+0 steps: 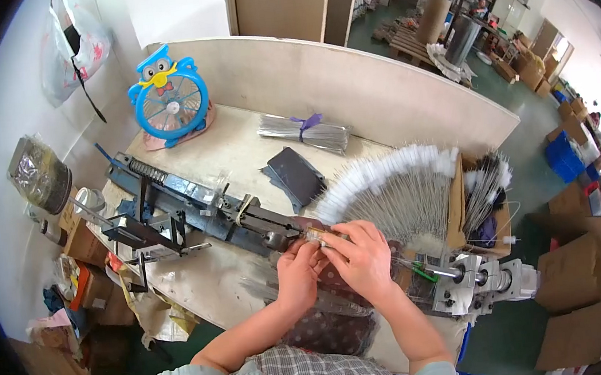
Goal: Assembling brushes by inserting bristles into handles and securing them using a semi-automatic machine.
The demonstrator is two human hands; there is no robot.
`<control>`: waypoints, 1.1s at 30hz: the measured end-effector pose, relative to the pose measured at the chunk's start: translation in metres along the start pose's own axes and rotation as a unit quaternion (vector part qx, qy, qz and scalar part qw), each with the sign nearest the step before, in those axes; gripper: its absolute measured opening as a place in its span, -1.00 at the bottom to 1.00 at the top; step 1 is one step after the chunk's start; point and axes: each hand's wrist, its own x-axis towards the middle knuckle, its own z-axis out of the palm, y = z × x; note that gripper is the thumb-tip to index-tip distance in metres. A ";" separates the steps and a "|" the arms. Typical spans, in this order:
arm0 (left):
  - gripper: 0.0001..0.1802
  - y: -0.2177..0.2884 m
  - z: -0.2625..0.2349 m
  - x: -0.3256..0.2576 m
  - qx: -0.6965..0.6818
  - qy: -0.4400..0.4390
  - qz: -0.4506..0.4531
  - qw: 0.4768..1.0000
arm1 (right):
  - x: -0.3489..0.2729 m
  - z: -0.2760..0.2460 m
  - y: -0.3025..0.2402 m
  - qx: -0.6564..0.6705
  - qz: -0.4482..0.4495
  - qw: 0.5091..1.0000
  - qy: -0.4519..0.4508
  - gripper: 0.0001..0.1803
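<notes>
Taking the long black metal fixture (203,198) as the landmark, a film-wrapped object (39,175) stands off beyond its left end, and a black bracket unit (145,229) sits against its near side, toward the person. The blue animal-shaped fan (173,107) stands behind the fixture's left end, while the wire bundle (304,130), tied in purple, and the dark flat pads (294,177) lie on its far side, the pads closer to it. The fixture's long axis slants from the far left down toward the person's right, and its right end reaches the fingertips. There the left hand (298,270) lies just on the near side of that end, and so is the nearer one to the fixture's body; the right hand (361,256) comes in from just beyond the end. The two hands are together, their fingertips pinched on a small pale piece (313,235) right at the fixture's right end, ahead of both palms. The key relation seems to be how this piece lines up with that end, but it is too covered to tell its own long axis. Farther right of the fixture, white-tipped wire brushes (388,185) fan out, and a silver clamp assembly (482,282) sits roughly along the fixture's line, well apart from it.
</notes>
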 end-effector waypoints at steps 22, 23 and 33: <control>-0.87 0.005 0.006 -0.007 -0.075 0.013 -0.019 0.997 | 0.003 0.003 -0.013 -0.003 0.012 0.999 0.044 -0.75; -0.87 0.007 0.009 -0.009 -0.073 0.014 -0.022 0.997 | 0.002 0.004 -0.012 -0.009 0.014 0.998 0.053 -0.75; -0.83 0.000 0.000 -0.002 -0.106 0.019 -0.016 0.994 | 0.007 0.004 -0.014 -0.002 -0.007 0.999 0.044 -0.76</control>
